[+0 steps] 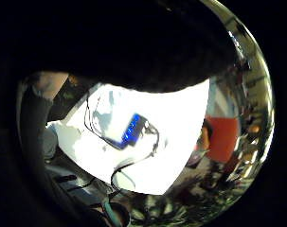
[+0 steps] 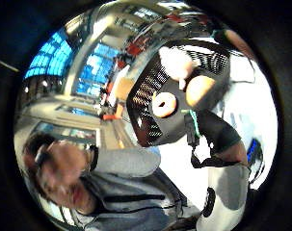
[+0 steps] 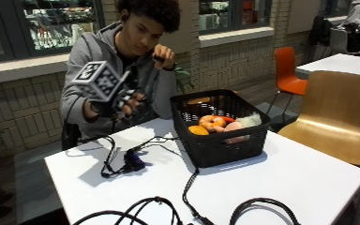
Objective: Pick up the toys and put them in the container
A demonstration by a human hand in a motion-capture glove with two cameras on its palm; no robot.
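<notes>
A black slatted basket stands on the white table, right of the middle. In it lie an orange ring-shaped toy, a small orange toy, a peach-coloured toy and a white fluffy toy. My gloved right hand hangs in the air over the table's far left edge, left of the basket, fingers relaxed and spread, holding nothing. The thumb side palm view looks down into the basket at the ring toy, the peach-coloured toy and the white toy.
A small blue-lit device lies on the table below the hand, with black cables running to the front edge. The person's bare hand is at their head. A wooden chair and an orange chair stand to the right.
</notes>
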